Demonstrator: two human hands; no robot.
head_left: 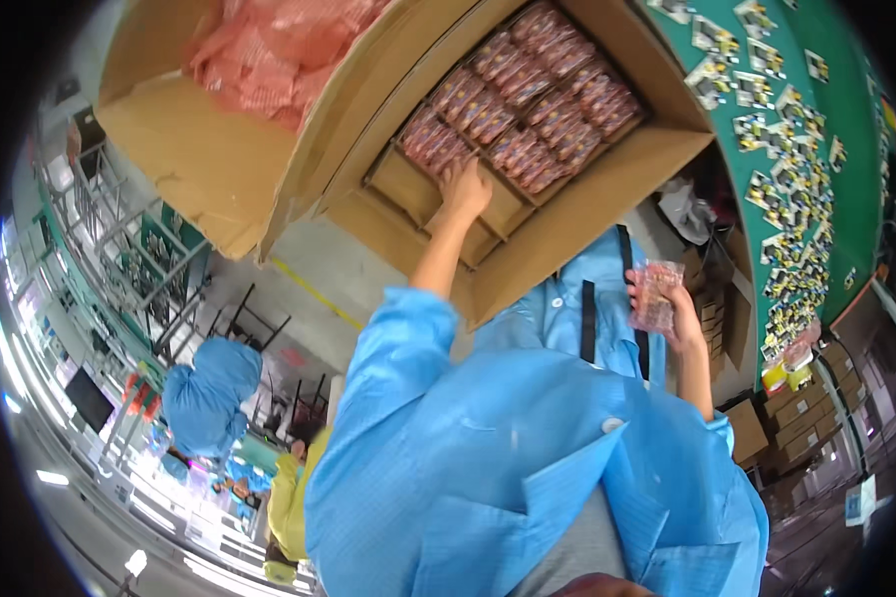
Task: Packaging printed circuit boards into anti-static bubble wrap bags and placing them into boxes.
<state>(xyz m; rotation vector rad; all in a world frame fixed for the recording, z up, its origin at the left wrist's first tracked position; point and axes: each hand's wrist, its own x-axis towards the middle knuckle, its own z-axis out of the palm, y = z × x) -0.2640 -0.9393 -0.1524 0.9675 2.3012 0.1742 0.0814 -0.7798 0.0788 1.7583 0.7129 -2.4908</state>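
Observation:
My left hand point(465, 189) reaches down into an open cardboard box point(657, 164), fingers bent at the near end of a row of pink packets point(433, 142). Its fingertips are partly hidden, so what they pinch, if anything, is not visible. Packed rows of these packets fill the box's far compartments, while bare cardboard shows in the near ones beside my left hand. Off to the right, outside the box, my right hand point(682, 316) is closed around a pink bubble-wrap packet point(657, 296), held upright in front of my blue smock.
Another cardboard box point(199, 159) with crumpled pink bubble wrap point(279, 60) adjoins on the left. A green table point(851, 119) bearing many small parts point(791, 219) curves along the right. Stacked cartons point(801, 418) stand below it. People work at the lower left.

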